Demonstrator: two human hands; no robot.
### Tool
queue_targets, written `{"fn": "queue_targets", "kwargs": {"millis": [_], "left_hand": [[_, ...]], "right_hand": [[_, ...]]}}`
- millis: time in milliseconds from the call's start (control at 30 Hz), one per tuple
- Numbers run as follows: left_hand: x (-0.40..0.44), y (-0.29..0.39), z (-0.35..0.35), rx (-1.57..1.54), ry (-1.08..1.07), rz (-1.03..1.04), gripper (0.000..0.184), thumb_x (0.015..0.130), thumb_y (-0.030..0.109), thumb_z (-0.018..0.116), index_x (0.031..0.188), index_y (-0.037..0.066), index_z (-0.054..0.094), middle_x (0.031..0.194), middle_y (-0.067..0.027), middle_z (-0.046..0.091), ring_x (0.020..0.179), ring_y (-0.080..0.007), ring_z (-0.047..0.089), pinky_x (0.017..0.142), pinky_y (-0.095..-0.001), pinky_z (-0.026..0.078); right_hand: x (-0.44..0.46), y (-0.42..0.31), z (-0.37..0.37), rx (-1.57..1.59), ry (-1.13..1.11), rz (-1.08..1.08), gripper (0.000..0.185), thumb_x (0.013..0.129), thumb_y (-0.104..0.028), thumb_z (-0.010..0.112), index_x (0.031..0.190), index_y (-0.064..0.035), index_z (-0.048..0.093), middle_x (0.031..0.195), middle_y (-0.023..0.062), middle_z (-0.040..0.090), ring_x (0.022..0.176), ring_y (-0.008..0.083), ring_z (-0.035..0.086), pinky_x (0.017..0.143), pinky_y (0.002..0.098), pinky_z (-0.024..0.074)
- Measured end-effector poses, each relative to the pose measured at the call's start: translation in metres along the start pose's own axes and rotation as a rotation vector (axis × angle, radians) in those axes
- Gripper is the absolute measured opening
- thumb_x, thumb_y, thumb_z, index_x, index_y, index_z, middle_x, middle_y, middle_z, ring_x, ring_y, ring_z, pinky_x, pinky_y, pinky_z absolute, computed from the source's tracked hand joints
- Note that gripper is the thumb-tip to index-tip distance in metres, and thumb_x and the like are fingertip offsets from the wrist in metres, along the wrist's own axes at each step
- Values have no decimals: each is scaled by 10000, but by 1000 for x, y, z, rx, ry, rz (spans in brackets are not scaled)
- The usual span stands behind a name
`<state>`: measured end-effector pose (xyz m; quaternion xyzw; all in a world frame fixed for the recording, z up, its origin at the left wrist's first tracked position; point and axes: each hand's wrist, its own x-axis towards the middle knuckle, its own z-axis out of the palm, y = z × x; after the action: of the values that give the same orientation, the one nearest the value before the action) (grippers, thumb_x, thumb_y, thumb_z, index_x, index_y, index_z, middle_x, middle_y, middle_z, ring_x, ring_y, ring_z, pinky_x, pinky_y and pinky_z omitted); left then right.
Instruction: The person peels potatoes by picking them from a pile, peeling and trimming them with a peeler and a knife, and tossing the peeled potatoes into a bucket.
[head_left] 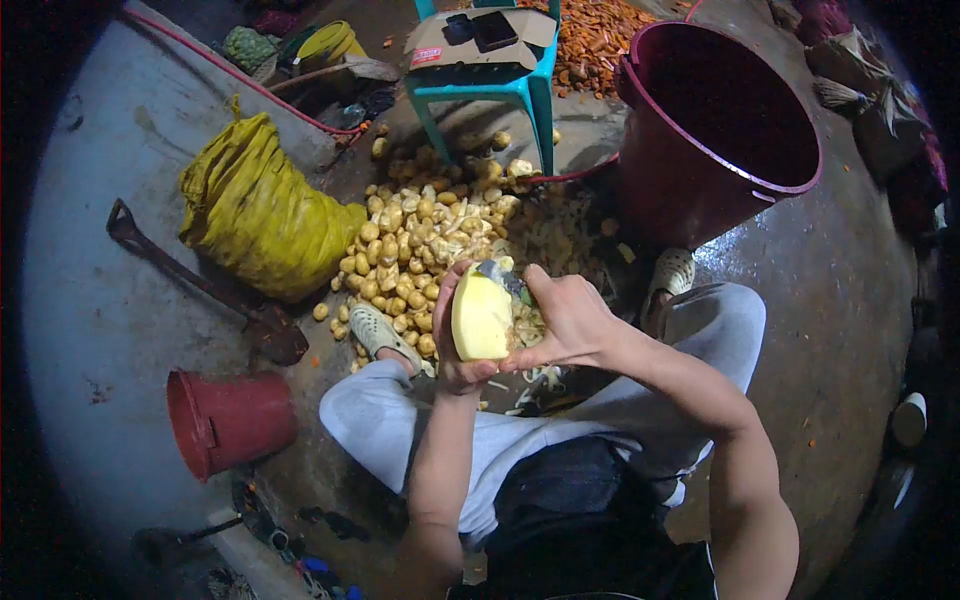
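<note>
A large pale-yellow peeled piece of vegetable (482,318) is held up in front of my lap. My left hand (450,335) wraps round its left side and underside. My right hand (568,318) is at its right side, thumb raised and fingers bent by its lower edge; a small dark and green thing shows between this hand and the piece, too unclear to name. Beyond my hands lies a heap of potatoes (405,250) on the floor, with pale peelings (555,240) to its right.
A yellow sack (265,205), a shovel (190,270) and a red bucket (235,420) are at the left. A teal stool (530,90) bearing cardboard stands ahead. A big maroon bin (680,160) is at the right, near orange pieces (600,40).
</note>
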<state>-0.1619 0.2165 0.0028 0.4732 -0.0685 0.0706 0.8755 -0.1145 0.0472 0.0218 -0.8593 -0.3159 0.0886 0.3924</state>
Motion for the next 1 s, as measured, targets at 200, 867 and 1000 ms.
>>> {"fn": "queue_targets", "kwargs": {"millis": [200,867,1000], "left_hand": [[-2,-1,-1,-5,32,7,1161,493,353,916,1395,-26,291,1307,-133,479,1209,-250,487,1038,-359,403],[3,3,-5,-6,55,55,1125,530,302,880,1416,-47,281,1341,-156,476,1242,-265,493,1076,-368,391],[3,3,-6,-102,30,-3,1108,537,277,843,1420,-63,269,1355,-161,466,1274,-275,474,1098,-387,375]], "right_hand": [[-1,-1,6,-15,7,-51,853,633,-770,691,831,27,463,554,240,507,560,467,560,519,490,457],[-4,-5,7,278,120,-18,484,942,-466,517,794,-7,551,553,199,550,541,381,591,539,484,464],[8,23,7,685,66,336,513,1031,-443,408,800,4,514,574,-1,421,576,103,400,517,331,370]]}}
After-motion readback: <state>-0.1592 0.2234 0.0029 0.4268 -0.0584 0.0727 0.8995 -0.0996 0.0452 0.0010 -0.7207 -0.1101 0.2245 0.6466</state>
